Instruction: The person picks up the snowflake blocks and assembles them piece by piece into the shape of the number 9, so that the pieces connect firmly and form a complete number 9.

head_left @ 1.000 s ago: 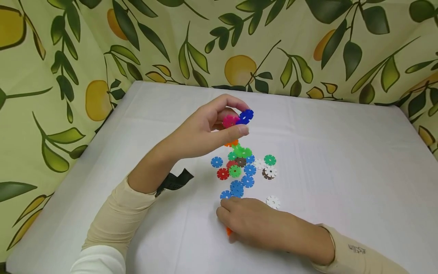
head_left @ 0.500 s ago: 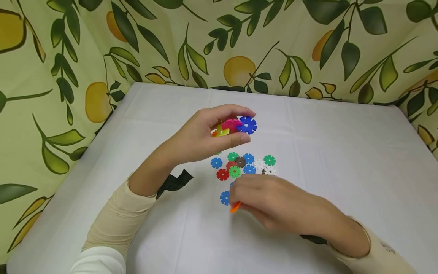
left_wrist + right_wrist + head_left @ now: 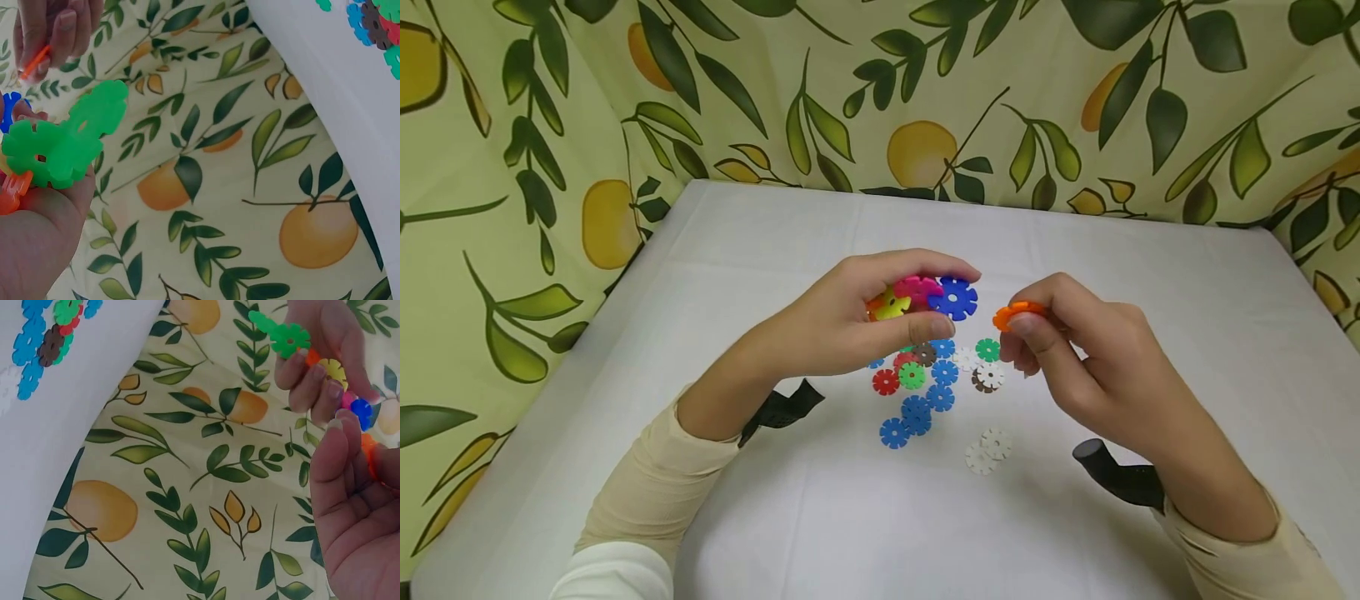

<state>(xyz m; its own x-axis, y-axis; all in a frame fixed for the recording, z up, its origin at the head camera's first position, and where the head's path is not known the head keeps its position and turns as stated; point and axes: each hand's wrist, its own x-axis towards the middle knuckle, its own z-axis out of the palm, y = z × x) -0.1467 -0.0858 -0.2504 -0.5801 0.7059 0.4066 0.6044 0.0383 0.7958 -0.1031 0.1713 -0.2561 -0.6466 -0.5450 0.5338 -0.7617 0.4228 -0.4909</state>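
Note:
My left hand (image 3: 850, 325) holds a chain of interlocking plastic discs between thumb and fingers. A blue disc (image 3: 955, 298) is at its near end, followed by a pink disc (image 3: 919, 289) and a yellow disc (image 3: 892, 304). The left wrist view shows an orange disc (image 3: 14, 190) and green discs (image 3: 53, 150) farther along, above the palm. To the right, my right hand (image 3: 1090, 358) pinches a loose orange disc (image 3: 1009, 315) between thumb and index finger. It faces the blue disc with a small gap between. Both hands are raised above the table.
Loose notched discs lie on the white table (image 3: 820, 517) below the hands: several blue discs (image 3: 916, 415), a red disc (image 3: 886, 382), a green disc (image 3: 912, 375) and white discs (image 3: 981, 458). Black wrist mounts (image 3: 1112, 475) hang under the wrists. A leaf-patterned curtain (image 3: 820, 75) stands behind.
My right hand has lifted the orange disc from the table's near part up and right, beside the chain. My left hand has come lower and slightly right, turning the chain's blue disc face-on.

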